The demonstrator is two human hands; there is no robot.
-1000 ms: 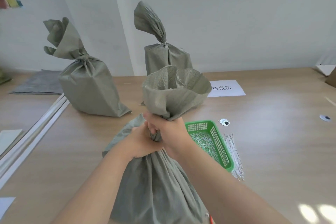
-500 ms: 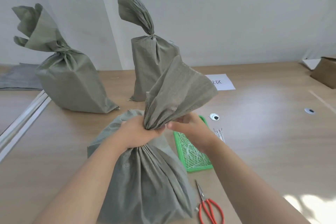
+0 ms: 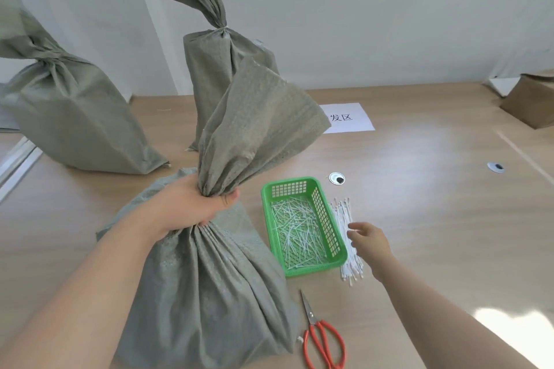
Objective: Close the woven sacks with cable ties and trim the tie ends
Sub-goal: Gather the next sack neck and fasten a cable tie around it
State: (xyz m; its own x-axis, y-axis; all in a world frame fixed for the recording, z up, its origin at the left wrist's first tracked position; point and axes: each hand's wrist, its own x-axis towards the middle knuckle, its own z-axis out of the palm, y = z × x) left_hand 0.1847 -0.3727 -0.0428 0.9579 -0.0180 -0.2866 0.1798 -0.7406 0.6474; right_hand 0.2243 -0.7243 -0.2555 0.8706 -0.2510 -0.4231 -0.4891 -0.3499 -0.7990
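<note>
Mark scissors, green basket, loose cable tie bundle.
scissors (image 3: 322,338), head view, orange handle loops.
green basket (image 3: 322,213), head view, right mesh wall.
cable tie bundle (image 3: 341,213), head view, upper part, right of basket.

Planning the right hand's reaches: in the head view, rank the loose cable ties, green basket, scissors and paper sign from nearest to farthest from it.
From the right hand:
1. Loose cable ties, at its fingertips.
2. Green basket, just left of them.
3. Scissors, nearer the person.
4. Paper sign, far back.

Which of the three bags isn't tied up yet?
The nearest sack: the left hand pinches its neck, no tie. The two sacks behind are cinched.
</note>
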